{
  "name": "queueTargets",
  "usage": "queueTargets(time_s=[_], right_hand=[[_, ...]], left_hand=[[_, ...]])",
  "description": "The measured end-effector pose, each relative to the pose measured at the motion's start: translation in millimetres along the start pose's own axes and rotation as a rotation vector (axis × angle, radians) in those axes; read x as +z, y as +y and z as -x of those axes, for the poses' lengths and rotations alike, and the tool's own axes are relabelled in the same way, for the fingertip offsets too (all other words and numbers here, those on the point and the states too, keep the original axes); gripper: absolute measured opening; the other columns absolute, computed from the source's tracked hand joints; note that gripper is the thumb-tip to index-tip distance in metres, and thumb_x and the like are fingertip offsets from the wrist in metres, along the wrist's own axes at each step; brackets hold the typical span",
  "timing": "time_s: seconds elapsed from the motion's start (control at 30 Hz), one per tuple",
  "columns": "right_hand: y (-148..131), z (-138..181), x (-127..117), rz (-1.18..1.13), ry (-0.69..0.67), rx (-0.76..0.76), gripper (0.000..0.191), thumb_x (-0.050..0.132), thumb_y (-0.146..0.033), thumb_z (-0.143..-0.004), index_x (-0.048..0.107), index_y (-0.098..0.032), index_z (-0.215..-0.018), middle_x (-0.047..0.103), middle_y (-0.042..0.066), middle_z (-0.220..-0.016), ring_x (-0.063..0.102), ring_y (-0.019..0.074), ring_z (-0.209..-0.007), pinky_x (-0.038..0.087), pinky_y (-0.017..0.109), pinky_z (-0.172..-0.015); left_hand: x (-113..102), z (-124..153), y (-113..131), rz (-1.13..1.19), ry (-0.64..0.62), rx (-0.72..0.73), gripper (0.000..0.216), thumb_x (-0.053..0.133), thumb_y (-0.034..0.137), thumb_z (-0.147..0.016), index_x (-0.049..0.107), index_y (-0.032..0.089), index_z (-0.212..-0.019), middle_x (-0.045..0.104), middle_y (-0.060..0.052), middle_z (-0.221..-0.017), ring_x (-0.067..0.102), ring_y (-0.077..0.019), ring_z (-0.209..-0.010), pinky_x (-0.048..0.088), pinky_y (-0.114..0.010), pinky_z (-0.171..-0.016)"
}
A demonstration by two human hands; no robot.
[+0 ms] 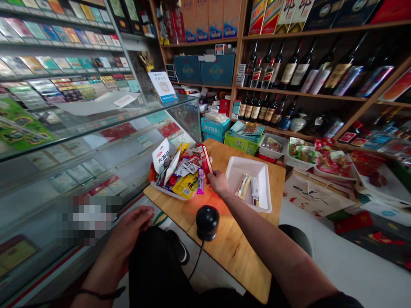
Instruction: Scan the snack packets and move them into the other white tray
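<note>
My right hand (220, 183) is closed on a slim red packet (204, 156), held upright at the right side of a heaped snack basket. The white basket (175, 194) is full of colourful snack packets, among them a yellow bag (186, 186) and a purple packet (201, 180). Right of my hand, a white tray (265, 201) contains a few wrapped bars (243, 186). In front of me stands a black scanner (207, 218) on a cable, with red light glowing on the wood beyond it. By my knee, my left hand (135, 224) is loosely open, holding nothing visible.
The wooden table (244, 252) sits beside a glass display counter (96, 137) on the left. A QR code stand (162, 87) is on that counter. Shelves of bottles (290, 70) line the back, above boxes and trays of packets (302, 152) on the right.
</note>
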State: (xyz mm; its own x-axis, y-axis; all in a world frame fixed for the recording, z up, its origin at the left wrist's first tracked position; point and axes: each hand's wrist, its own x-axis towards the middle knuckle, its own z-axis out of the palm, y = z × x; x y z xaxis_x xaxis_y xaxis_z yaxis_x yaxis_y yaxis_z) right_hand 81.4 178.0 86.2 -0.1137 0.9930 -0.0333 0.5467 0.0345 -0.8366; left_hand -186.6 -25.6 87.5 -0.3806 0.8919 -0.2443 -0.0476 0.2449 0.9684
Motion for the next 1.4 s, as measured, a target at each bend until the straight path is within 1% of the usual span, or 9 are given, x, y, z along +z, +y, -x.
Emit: queueTargets(time_s=[0.2, 0.33, 0.4, 0.5, 0.63, 0.73, 0.87, 1.2, 1.4], right_hand=[[28, 37, -60, 0.066, 0.046, -0.206, 0.023, 0.048, -0.027, -0.089, 0.068, -0.017, -0.092, 0.07, 0.005, -0.082, 0.061, 0.0164, -0.074, 0.039, 0.024, -0.066], [51, 69, -92, 0.083, -0.031, -0.252, 0.024, 0.049, -0.028, -0.089, 0.068, -0.017, -0.1, 0.069, 0.004, -0.087, 0.06, 0.0167, -0.077, 0.039, 0.025, -0.069], [61, 84, -101, 0.086, -0.079, -0.255, 0.025, 0.05, -0.027, -0.089, 0.068, -0.017, -0.102, 0.069, 0.004, -0.088, 0.061, 0.0169, -0.079, 0.04, 0.025, -0.071], [75, 100, -107, 0.098, -0.142, -0.254, 0.024, 0.05, -0.025, -0.088, 0.069, -0.018, -0.103, 0.07, 0.003, -0.089, 0.061, 0.0172, -0.081, 0.041, 0.026, -0.072], [91, 109, -110, 0.119, -0.162, -0.257, 0.025, 0.05, -0.022, -0.087, 0.069, -0.018, -0.103, 0.07, 0.003, -0.091, 0.062, 0.0173, -0.082, 0.042, 0.026, -0.072], [99, 108, -114, 0.138, -0.114, -0.252, 0.029, 0.051, -0.022, -0.087, 0.068, -0.019, -0.11, 0.07, 0.004, -0.094, 0.062, 0.0175, -0.083, 0.043, 0.027, -0.075], [105, 103, -117, 0.179, -0.059, -0.229, 0.03, 0.054, -0.021, -0.086, 0.066, -0.02, -0.113, 0.07, 0.003, -0.093, 0.062, 0.0173, -0.08, 0.044, 0.027, -0.073], [109, 97, -114, 0.285, -0.062, -0.311, 0.028, 0.054, -0.02, -0.087, 0.068, -0.02, -0.112, 0.071, 0.006, -0.104, 0.064, 0.0195, -0.095, 0.045, 0.028, -0.085], [107, 99, -115, 0.28, -0.071, -0.298, 0.027, 0.055, -0.018, -0.087, 0.069, -0.02, -0.109, 0.072, 0.005, -0.099, 0.063, 0.0187, -0.091, 0.045, 0.027, -0.081]], left_hand=[[37, -21, 25, -0.153, -0.186, 0.129, 0.041, 0.075, 0.048, -0.077, 0.07, 0.017, -0.104, 0.071, -0.007, -0.095, 0.061, -0.0154, -0.073, 0.044, -0.025, -0.061], [71, -31, 38, -0.175, -0.328, 0.203, 0.05, 0.075, 0.047, -0.079, 0.066, 0.022, -0.121, 0.066, -0.011, -0.127, 0.065, -0.0236, -0.101, 0.048, -0.029, -0.072], [90, -34, 41, -0.145, -0.378, 0.229, 0.056, 0.075, 0.046, -0.079, 0.061, 0.024, -0.129, 0.058, -0.011, -0.141, 0.062, -0.0279, -0.115, 0.05, -0.032, -0.077], [115, -37, 41, -0.083, -0.442, 0.234, 0.063, 0.075, 0.043, -0.08, 0.055, 0.026, -0.137, 0.046, -0.012, -0.152, 0.058, -0.0309, -0.124, 0.052, -0.037, -0.084], [136, -42, 33, -0.051, -0.504, 0.199, 0.056, 0.075, 0.041, -0.08, 0.061, 0.022, -0.131, 0.055, -0.013, -0.145, 0.055, -0.0324, -0.128, 0.051, -0.044, -0.096], [144, -48, 22, -0.068, -0.529, 0.203, 0.05, 0.075, 0.039, -0.08, 0.065, 0.021, -0.125, 0.063, -0.012, -0.135, 0.057, -0.0296, -0.127, 0.044, -0.046, -0.107], [150, -53, 9, -0.068, -0.517, 0.232, 0.049, 0.076, 0.04, -0.079, 0.066, 0.02, -0.122, 0.065, -0.011, -0.132, 0.057, -0.0269, -0.127, 0.037, -0.046, -0.115], [152, -50, -4, -0.124, -0.519, 0.172, 0.046, 0.078, 0.044, -0.075, 0.07, 0.021, -0.114, 0.07, -0.01, -0.124, 0.062, -0.0273, -0.121, 0.04, -0.046, -0.111], [152, -48, -5, -0.13, -0.521, 0.163, 0.044, 0.076, 0.045, -0.076, 0.071, 0.021, -0.113, 0.07, -0.009, -0.121, 0.063, -0.0273, -0.118, 0.042, -0.045, -0.109]])
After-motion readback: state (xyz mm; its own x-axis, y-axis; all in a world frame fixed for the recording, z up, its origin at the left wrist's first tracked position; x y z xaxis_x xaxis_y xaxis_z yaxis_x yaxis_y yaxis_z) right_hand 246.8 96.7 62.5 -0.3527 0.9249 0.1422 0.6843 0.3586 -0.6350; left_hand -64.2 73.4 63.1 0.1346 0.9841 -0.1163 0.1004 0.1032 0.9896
